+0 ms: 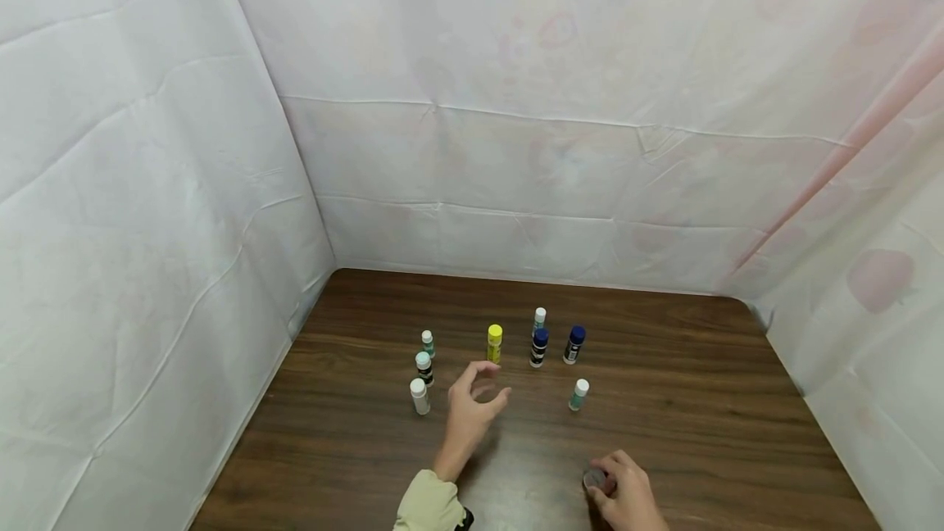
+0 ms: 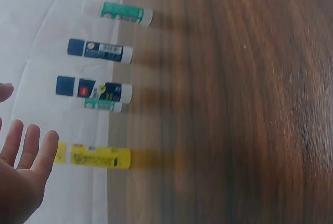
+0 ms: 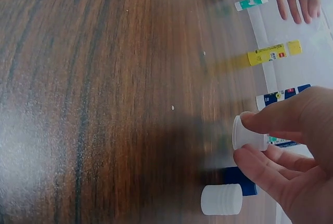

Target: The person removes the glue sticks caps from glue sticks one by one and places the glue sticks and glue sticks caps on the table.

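Note:
In the head view my left hand (image 1: 469, 412) hovers near a yellow glue stick (image 1: 494, 345), its thumb apart from curved fingers that hold nothing. My right hand (image 1: 627, 492) is low at the right. The right wrist view shows its thumb and fingertips pinching a short translucent white cylinder (image 3: 251, 132). By those fingers the head view has a dark round piece (image 1: 593, 478); I cannot tell whether it is the same thing. Beyond stand two navy glue sticks (image 1: 539, 348) and a teal-labelled glue stick (image 1: 578, 395). A ribbed white cylinder (image 3: 221, 199) and a dark blue piece (image 3: 244, 178) show beneath the right hand.
A row of upright glue sticks (image 1: 424, 369) stands left of the left hand. A small teal glue stick (image 1: 540, 318) is partly hidden behind a navy one. The brown wooden table (image 1: 701, 367) is bordered by white cloth walls (image 1: 516, 154) at the back and sides.

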The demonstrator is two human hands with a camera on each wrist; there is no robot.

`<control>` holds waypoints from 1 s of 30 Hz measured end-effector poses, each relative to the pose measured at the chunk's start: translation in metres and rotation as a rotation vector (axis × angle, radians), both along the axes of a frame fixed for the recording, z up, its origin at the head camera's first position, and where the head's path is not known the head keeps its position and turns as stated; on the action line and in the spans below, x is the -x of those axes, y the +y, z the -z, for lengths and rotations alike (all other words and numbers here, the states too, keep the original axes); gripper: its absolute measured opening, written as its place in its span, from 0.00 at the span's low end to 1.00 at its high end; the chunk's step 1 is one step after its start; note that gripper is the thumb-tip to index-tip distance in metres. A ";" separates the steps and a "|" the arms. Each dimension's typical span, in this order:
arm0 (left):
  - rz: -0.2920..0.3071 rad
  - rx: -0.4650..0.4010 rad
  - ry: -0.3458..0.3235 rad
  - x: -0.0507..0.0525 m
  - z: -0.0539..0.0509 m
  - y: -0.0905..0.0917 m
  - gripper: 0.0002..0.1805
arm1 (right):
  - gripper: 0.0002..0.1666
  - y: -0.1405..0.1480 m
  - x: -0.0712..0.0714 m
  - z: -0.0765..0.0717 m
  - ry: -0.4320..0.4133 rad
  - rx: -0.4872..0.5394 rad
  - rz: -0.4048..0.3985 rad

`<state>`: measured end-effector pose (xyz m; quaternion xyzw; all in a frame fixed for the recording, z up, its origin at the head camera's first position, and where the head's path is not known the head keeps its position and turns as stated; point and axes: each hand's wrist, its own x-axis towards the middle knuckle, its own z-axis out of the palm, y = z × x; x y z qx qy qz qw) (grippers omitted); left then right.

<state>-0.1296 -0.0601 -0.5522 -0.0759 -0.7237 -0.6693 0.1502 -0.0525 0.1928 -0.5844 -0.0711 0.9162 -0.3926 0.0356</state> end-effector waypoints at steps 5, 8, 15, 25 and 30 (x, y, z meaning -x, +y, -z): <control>0.017 -0.010 -0.013 0.005 0.013 0.012 0.19 | 0.17 0.000 0.002 -0.003 -0.056 -0.023 -0.021; 0.033 -0.014 -0.019 0.001 0.000 0.019 0.18 | 0.17 0.000 0.004 -0.005 -0.073 -0.048 -0.066; 0.057 -0.001 -0.090 0.000 -0.008 0.035 0.17 | 0.17 -0.002 0.005 -0.002 -0.081 -0.054 -0.131; 0.086 0.003 -0.115 0.003 -0.003 0.054 0.17 | 0.18 -0.008 0.003 0.001 -0.010 -0.056 -0.114; 0.092 -0.002 -0.104 0.004 0.003 0.060 0.17 | 0.20 -0.008 0.001 0.004 0.039 -0.036 -0.105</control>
